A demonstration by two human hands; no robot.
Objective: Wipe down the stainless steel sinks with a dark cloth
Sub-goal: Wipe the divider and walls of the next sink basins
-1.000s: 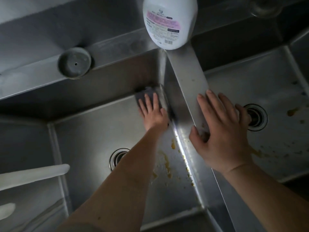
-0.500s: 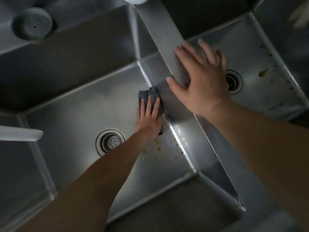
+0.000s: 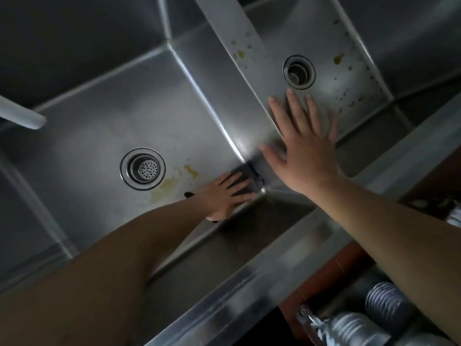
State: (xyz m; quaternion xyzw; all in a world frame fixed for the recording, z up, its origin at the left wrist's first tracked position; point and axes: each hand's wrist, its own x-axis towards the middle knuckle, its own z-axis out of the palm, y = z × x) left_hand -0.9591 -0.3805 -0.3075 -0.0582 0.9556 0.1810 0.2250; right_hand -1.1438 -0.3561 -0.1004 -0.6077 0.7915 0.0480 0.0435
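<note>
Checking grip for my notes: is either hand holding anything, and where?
Left hand presses flat on the dark cloth, covering its near side; right hand holds nothing.

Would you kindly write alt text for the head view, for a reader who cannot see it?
Seen from above, a left hand presses a dark cloth flat into the near right corner of the left sink. The right hand rests open on the divider between the sinks. Yellow stains lie near the left drain, and more speckle the right sink.
</note>
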